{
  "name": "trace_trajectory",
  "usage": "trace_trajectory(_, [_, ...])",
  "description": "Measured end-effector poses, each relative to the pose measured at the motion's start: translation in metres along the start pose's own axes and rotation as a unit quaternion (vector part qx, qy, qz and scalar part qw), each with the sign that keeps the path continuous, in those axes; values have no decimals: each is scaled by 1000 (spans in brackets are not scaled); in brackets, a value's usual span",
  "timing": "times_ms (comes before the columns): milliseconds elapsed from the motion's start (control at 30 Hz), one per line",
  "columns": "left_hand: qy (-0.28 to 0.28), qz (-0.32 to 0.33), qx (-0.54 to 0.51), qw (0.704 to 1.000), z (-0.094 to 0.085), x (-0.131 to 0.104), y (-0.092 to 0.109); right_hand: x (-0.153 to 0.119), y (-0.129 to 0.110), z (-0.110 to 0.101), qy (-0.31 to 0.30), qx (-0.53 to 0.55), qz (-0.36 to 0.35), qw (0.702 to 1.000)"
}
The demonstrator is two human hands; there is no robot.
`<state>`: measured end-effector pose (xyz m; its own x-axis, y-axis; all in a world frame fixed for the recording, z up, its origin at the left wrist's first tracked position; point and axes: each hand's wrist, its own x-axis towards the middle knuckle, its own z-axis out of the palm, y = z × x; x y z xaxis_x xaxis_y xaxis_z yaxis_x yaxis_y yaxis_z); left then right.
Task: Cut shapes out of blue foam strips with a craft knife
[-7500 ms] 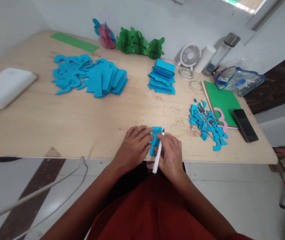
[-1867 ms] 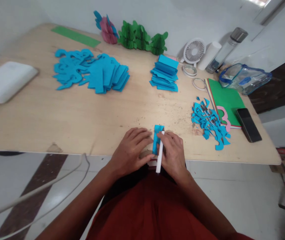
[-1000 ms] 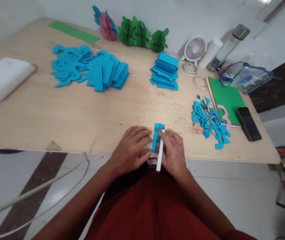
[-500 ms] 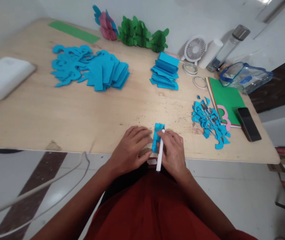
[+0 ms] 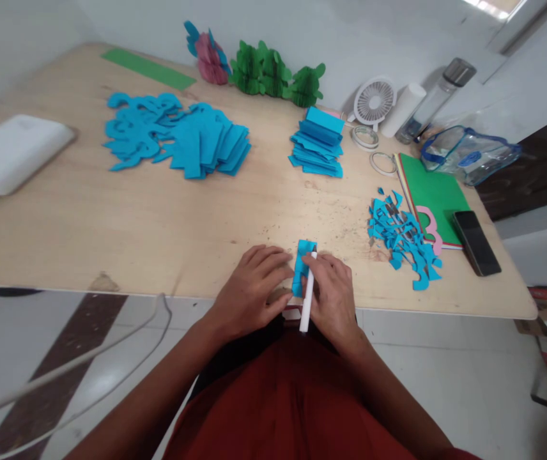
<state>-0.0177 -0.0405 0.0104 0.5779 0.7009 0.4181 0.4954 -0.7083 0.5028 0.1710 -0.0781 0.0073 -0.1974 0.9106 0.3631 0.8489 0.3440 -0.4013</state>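
A small folded blue paper (image 5: 298, 275) lies near the table's front edge, between my two hands. My right hand (image 5: 331, 291) is closed around a white pen-like tool (image 5: 307, 300) with a dark tip, slanting beside the paper's right side; its fingers touch the paper. My left hand (image 5: 257, 287) rests on the table with fingers spread, fingertips at the paper's left edge, holding nothing. Beyond them sits a stack of folded blue strips (image 5: 316, 144). To the right lies a heap of blue scraps (image 5: 400, 230).
Blue cutouts (image 5: 134, 131) and blue sheets (image 5: 211, 144) lie at the back left. Behind stand green paper figures (image 5: 259, 70), a small fan (image 5: 374, 102) and a bottle (image 5: 434, 99). A phone (image 5: 477, 243) lies right, a white device (image 5: 17, 153) far left.
The whole view has shifted slightly, with the table's things a little lower in the picture. Both hands, the pen-like tool and the paper keep nearly the same arrangement.
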Motion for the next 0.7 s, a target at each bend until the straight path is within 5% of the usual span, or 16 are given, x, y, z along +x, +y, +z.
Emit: trace_trajectory(700, [-4, -4, -1, 1000, 0, -1, -1, 1, -2, -2, -4, 3, 13, 1000])
